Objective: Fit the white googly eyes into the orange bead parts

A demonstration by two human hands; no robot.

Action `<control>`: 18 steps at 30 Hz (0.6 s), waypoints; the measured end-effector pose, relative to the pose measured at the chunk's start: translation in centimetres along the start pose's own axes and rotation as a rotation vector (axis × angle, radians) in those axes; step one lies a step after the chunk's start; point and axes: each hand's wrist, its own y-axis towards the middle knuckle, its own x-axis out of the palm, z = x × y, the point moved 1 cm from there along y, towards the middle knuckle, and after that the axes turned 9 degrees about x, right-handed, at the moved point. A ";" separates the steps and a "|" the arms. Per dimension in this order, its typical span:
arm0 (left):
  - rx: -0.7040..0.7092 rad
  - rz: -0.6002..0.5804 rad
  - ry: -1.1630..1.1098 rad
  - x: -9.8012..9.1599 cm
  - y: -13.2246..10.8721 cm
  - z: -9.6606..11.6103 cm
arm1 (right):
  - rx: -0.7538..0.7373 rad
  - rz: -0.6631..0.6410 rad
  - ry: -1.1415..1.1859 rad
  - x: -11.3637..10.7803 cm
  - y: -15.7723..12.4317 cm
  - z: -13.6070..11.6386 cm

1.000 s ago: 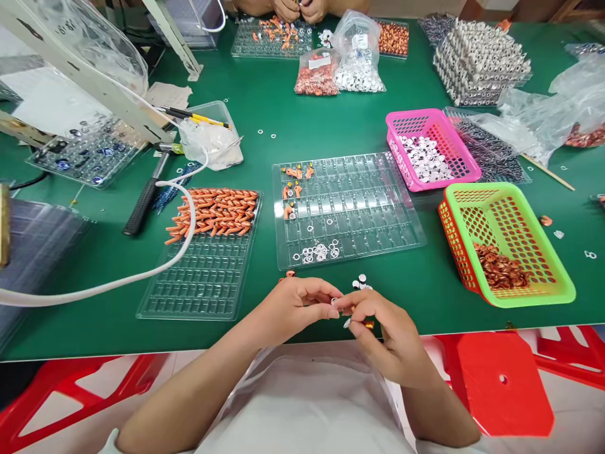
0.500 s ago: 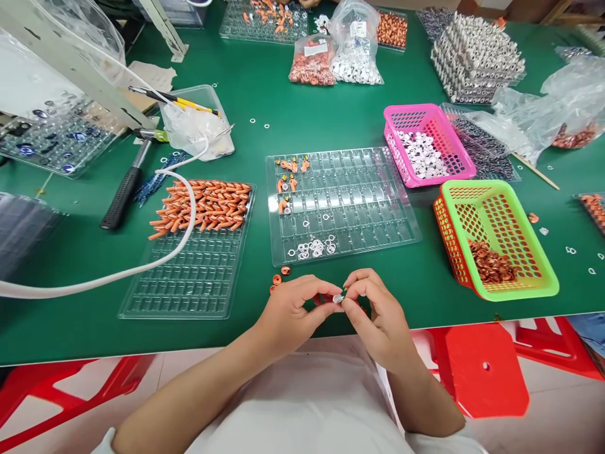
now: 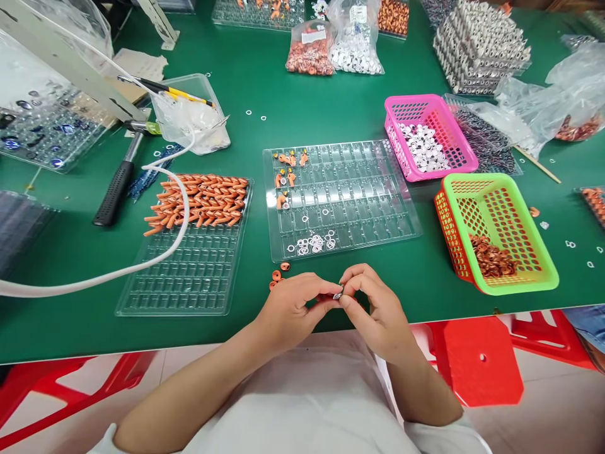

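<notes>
Close to the table's front edge, my left hand [image 3: 293,313] and my right hand [image 3: 378,315] meet fingertip to fingertip. Both pinch one small silvery part [image 3: 338,295]; fingers cover most of it, so its exact kind is unclear. Just beyond my left hand lie a few orange ring-shaped pieces [image 3: 276,276]. Behind my hands is a clear compartment tray [image 3: 350,247], holding several orange pieces with yellow tips [image 3: 291,179] at its upper left and a heap of white rings [image 3: 316,242] along its front.
A second clear tray [image 3: 179,296] with orange tubes [image 3: 203,198] lies left, crossed by a white hose [image 3: 161,260]. A hammer [image 3: 116,189] lies beyond it. Pink [image 3: 454,161] and green [image 3: 539,252] baskets stand right. Filled bags [image 3: 309,57] are at the back, a red stool [image 3: 482,366] below.
The small part has turned between my fingertips: its pale round face showed before, and a darker, narrower side shows now. Both hands stay together. The whole view has shifted slightly.
</notes>
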 end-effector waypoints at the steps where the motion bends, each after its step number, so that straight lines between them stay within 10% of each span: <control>1: -0.016 -0.004 -0.013 0.0 0.0 0.0 | 0.002 -0.007 0.015 0.0 0.0 0.0; 18: -0.110 0.013 -0.074 0.0 0.1 -0.1 | -0.013 0.027 0.061 -0.3 0.0 0.1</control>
